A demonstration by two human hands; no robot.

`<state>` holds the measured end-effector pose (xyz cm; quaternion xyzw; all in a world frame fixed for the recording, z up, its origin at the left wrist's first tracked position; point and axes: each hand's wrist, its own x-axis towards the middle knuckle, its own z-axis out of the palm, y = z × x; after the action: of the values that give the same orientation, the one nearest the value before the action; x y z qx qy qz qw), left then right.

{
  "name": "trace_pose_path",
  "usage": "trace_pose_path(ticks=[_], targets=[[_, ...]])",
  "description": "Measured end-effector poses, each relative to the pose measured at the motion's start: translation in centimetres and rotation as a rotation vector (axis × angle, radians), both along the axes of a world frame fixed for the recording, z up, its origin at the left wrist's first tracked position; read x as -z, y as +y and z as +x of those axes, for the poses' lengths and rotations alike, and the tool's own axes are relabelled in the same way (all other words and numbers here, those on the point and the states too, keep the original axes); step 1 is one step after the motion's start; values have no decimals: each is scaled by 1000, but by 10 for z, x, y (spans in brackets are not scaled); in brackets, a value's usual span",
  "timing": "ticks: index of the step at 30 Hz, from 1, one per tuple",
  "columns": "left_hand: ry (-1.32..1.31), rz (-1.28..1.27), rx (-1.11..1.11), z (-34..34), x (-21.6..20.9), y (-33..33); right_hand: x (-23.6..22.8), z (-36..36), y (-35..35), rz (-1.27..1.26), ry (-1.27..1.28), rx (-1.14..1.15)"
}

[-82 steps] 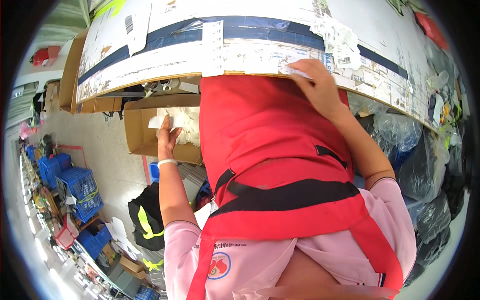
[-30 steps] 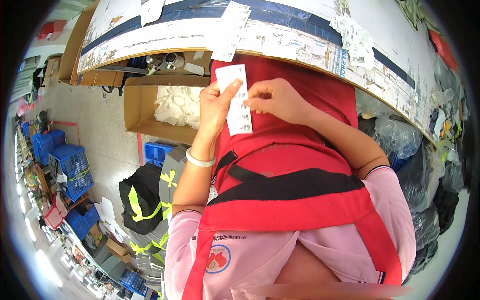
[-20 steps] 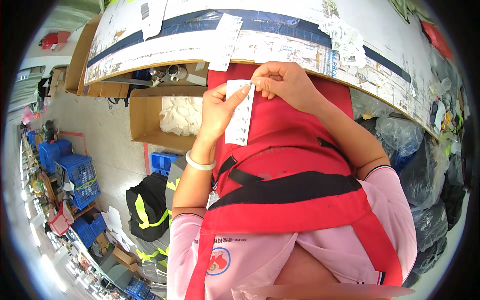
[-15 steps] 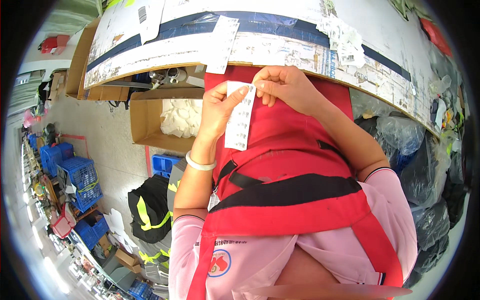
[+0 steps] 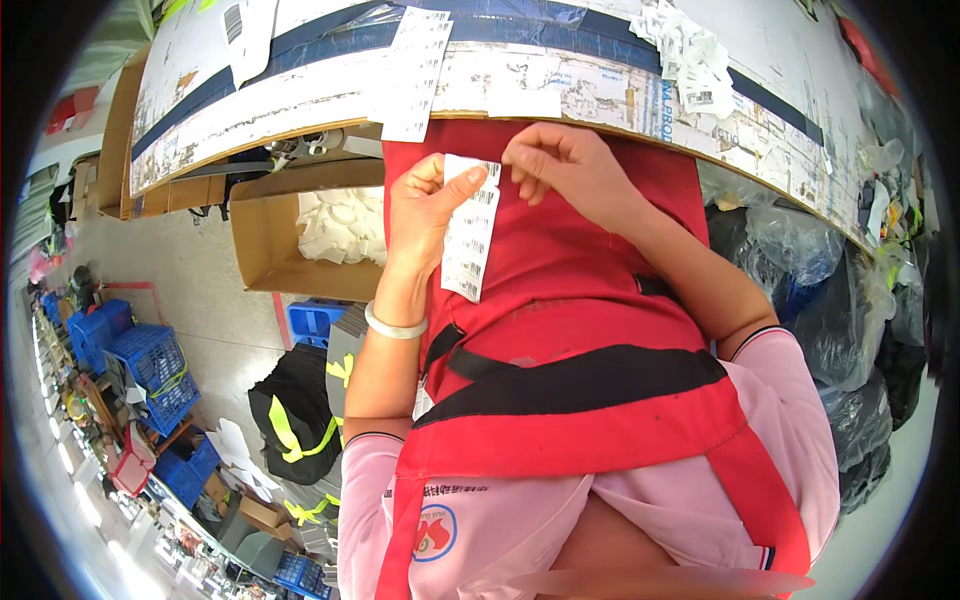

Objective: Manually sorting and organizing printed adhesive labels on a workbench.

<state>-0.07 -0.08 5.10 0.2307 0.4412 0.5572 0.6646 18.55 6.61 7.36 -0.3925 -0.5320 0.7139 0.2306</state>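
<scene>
In my left hand (image 5: 422, 205), a narrow white strip of printed labels (image 5: 470, 240) is pinched between thumb and fingers, hanging down over the red apron (image 5: 570, 260). My right hand (image 5: 565, 170) hovers just right of the strip's top corner, apart from it. Its thumb and forefinger come together and the other fingers curl; whatever might be between them is too small to make out. Another label strip (image 5: 417, 75) lies across the table's near edge, beyond my left hand.
Ahead stands a worn, cardboard-covered table (image 5: 560, 85) with a pile of crumpled label scraps (image 5: 690, 65) at its right. Below its left side, an open carton (image 5: 265, 240) contains white pieces. Plastic-wrapped bundles (image 5: 830, 300) are stacked at right. Blue crates (image 5: 155, 365) stand on the left floor.
My right hand has parted slightly from the strip's top corner, which it touched before. The strip in my left hand has shifted a little left and tilted.
</scene>
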Motion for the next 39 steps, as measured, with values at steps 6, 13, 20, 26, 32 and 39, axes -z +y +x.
trace_pose_path(ticks=[6, 13, 20, 26, 32, 39], targets=[[189, -5, 51, 7, 5, 13, 7, -1, 2, 26, -38, 59], [105, -45, 61, 8, 25, 6, 12, -2, -5, -60, -71, 103], [39, -22, 126, 7, 33, 6, 16, 8, -2, 221, -185, 73], [-349, -34, 56, -22, 50, -12, 12, 22, 20, 638, -329, 150], [-381, -84, -33, -33, 56, -25, 17, -8, 11, 844, -518, -383], [-372, -68, 9, -32, 52, -22, 25, -20, 19, 916, -554, -370]])
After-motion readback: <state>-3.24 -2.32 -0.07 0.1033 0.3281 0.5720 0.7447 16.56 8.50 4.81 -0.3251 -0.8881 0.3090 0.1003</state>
